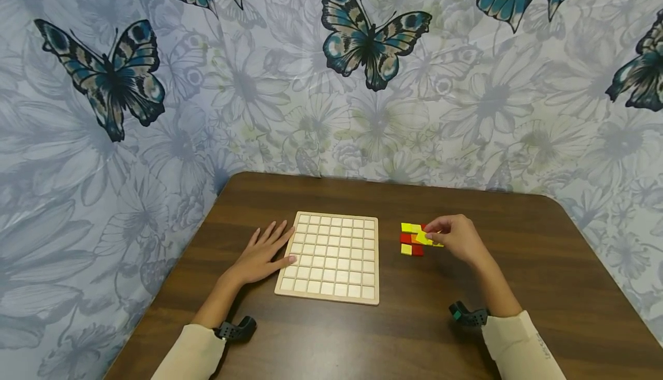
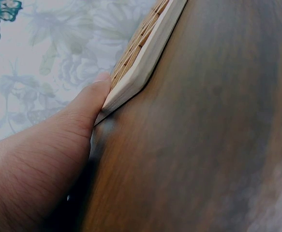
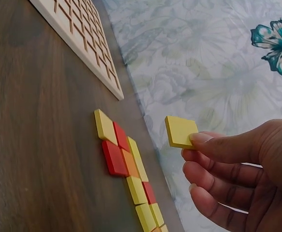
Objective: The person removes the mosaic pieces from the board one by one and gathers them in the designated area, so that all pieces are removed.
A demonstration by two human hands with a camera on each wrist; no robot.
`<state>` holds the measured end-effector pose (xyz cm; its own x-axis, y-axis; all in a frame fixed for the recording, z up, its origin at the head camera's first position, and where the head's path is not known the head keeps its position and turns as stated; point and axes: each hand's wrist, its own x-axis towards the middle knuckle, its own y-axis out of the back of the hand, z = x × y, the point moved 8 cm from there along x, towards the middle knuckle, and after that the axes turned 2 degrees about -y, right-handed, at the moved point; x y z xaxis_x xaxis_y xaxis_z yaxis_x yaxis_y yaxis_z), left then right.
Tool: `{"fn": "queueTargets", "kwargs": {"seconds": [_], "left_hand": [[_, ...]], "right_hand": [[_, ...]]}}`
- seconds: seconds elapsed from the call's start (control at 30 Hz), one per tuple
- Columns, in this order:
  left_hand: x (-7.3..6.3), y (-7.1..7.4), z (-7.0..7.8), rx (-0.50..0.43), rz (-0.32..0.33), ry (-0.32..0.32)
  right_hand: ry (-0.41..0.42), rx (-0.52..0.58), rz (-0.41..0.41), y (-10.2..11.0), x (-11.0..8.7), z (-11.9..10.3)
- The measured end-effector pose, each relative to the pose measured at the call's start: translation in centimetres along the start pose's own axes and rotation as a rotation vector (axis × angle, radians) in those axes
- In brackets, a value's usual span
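My right hand [image 1: 461,239] pinches a yellow square tile [image 3: 181,131] between thumb and fingertips, raised above a small group of flat tiles. Red tiles [image 3: 115,158], an orange tile [image 3: 130,162] and yellow tiles [image 3: 105,127] lie side by side in that group; the hand covers part of it in the head view. Left of the tiles lies a pale wooden grid board [image 1: 329,259] with square cells and a raised rim. With fingers spread, my left hand [image 1: 261,259] rests at the board's left edge, its thumb [image 2: 93,99] on the rim.
All of this lies on a dark brown wooden table [image 1: 331,339] with rounded far corners. Behind the table hangs a cloth [image 1: 311,121] printed with flowers and butterflies. A black band [image 1: 235,329] sits on the left wrist, another band [image 1: 468,315] on the right.
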<state>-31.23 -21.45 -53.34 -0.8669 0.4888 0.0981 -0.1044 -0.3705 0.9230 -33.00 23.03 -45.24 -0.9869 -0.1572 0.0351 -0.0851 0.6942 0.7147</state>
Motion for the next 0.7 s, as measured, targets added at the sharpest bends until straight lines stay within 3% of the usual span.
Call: {"fn": "queueTargets", "kwargs": {"seconds": [0.43,0.7], "left_hand": [[0.0,0.4,0.4,0.0,0.009,-0.006],[0.0,0.2,0.3,-0.003,0.016,-0.009]], "right_hand": [[-0.036,0.084,-0.056,-0.3,0.1,1.8],[-0.086,0.063,-0.081,-0.6,0.3,2.9]]}}
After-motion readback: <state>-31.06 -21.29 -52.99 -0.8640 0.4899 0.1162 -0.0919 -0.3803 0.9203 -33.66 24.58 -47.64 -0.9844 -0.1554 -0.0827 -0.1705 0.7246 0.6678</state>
